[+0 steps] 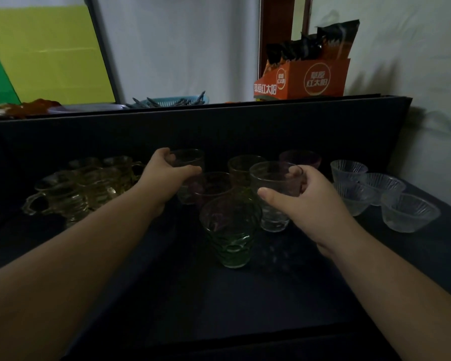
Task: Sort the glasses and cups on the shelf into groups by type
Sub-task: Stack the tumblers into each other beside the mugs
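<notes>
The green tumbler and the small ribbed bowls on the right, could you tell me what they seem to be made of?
Green tumbler: apparently tinted glass, glossy, with a moulded wavy relief; the shelf shows through it. Ribbed bowls: likely clear pressed glass, see-through with fine ribs.

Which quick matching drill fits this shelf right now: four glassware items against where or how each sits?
Items:
1. green tumbler
2. amber handled mugs
3. clear ribbed bowls
4. clear tumbler

States:
A. grouped at the shelf's right end
B. in the right hand's grip
C. standing free, nearest the camera
D. clustered at the left

Pairs: 1-C, 2-D, 3-A, 4-B
</notes>
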`<state>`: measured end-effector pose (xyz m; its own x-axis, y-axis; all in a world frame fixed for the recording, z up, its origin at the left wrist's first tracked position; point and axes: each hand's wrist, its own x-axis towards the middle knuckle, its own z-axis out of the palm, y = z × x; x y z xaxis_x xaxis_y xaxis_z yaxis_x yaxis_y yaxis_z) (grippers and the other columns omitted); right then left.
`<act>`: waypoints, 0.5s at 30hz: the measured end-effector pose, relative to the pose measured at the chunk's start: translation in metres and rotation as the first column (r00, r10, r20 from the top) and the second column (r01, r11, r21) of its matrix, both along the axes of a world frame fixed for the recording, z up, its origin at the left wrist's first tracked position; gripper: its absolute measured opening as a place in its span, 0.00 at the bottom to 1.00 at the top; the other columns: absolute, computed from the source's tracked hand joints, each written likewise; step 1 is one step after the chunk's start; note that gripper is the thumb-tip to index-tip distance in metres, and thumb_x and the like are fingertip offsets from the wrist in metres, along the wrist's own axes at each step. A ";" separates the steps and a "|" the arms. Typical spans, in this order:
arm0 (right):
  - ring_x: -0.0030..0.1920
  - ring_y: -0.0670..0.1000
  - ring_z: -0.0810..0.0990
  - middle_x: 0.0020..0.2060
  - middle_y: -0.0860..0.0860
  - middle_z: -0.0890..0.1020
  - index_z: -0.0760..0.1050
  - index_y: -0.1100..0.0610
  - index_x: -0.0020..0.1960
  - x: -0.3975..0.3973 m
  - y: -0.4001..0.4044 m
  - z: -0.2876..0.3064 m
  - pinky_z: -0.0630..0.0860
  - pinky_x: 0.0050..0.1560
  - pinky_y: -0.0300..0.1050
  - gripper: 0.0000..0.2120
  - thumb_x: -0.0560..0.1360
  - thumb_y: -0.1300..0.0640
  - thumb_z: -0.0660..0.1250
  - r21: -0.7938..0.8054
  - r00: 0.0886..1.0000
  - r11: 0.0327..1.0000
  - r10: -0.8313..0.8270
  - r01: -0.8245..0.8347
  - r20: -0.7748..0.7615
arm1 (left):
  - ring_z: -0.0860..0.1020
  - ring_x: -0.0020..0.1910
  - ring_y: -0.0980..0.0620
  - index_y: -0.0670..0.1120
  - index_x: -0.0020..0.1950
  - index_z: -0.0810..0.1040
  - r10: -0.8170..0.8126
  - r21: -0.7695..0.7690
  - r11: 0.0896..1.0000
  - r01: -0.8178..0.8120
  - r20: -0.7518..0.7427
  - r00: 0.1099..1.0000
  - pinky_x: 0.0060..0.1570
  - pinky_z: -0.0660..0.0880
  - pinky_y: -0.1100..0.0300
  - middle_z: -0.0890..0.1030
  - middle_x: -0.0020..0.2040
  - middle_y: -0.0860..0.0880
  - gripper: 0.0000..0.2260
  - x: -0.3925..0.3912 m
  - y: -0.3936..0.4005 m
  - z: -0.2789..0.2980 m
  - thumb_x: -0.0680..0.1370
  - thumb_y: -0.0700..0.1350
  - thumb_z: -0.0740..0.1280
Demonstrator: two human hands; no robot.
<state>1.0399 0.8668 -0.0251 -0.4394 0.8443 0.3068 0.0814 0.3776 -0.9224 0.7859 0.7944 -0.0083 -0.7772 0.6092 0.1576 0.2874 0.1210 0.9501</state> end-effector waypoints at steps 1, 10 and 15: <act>0.48 0.41 0.83 0.49 0.43 0.84 0.76 0.46 0.55 0.000 -0.001 0.000 0.79 0.49 0.41 0.23 0.64 0.48 0.81 -0.013 1.000 1.000 0.008 -0.008 0.001 | 0.74 0.57 0.51 0.48 0.78 0.57 0.002 0.004 1.000 -0.002 0.007 1.000 0.39 0.74 0.62 0.69 0.70 0.49 0.44 -0.001 0.000 0.000 0.68 0.47 0.79; 0.64 0.44 0.75 0.65 0.43 0.75 0.66 0.48 0.74 0.024 -0.006 -0.004 0.74 0.65 0.48 0.44 0.63 0.42 0.80 0.006 0.992 1.000 0.002 -0.002 0.124 | 0.68 0.69 0.45 0.49 0.78 0.56 0.059 -0.100 0.990 -0.099 -0.343 0.937 0.66 0.69 0.46 0.65 0.72 0.46 0.41 0.032 -0.041 0.015 0.70 0.56 0.72; 0.64 0.44 0.74 0.66 0.43 0.73 0.63 0.48 0.75 0.046 -0.009 -0.004 0.72 0.66 0.48 0.43 0.65 0.42 0.78 0.080 0.988 0.996 -0.052 0.041 0.143 | 0.63 0.71 0.57 0.58 0.77 0.56 -0.127 0.051 0.989 0.137 -0.163 0.978 0.70 0.63 0.51 0.60 0.74 0.59 0.45 0.121 -0.102 0.001 0.64 0.67 0.69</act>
<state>1.0864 0.8583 -0.0289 -0.4447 0.8411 0.3079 0.2308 0.4398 -0.8679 0.9074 0.6926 -0.0075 -0.6525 0.6901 0.3132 0.4453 0.0148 0.8952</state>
